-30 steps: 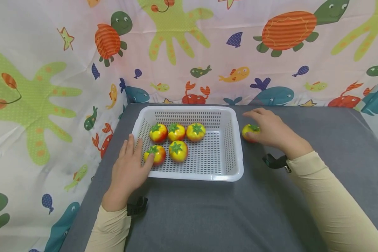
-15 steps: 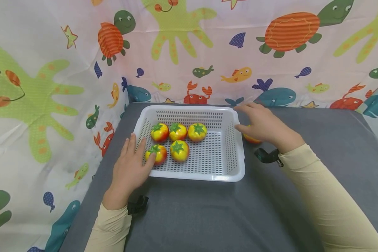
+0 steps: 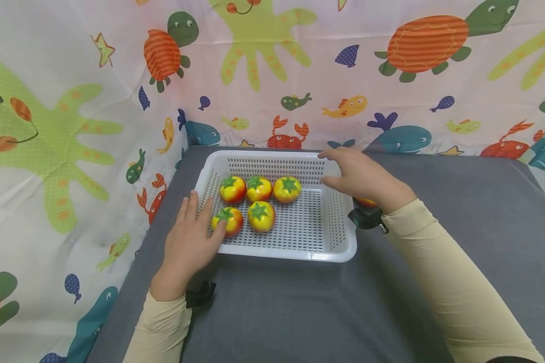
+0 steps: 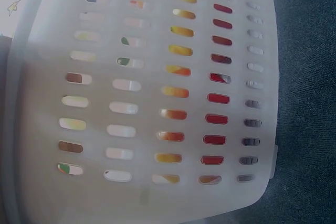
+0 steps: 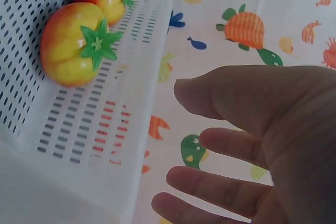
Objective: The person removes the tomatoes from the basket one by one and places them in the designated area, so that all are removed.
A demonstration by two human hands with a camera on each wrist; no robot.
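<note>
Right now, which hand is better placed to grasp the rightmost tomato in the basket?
Probably the right hand: open and empty, it is at the right end of the basket, pointing toward that tomato. The left hand is at the left end, with other tomatoes in between.

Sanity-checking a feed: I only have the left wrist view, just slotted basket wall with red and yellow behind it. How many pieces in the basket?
Observer: Five tomato-like fruits lie in the white slotted basket.
Operator: Anything left outside it?
Observer: Yes, a sixth fruit shows beside the basket's right end, mostly hidden by the right hand and wrist.
Operator: Is that hand holding something?
Observer: No, the right wrist view shows it open with nothing in its grasp.
</note>
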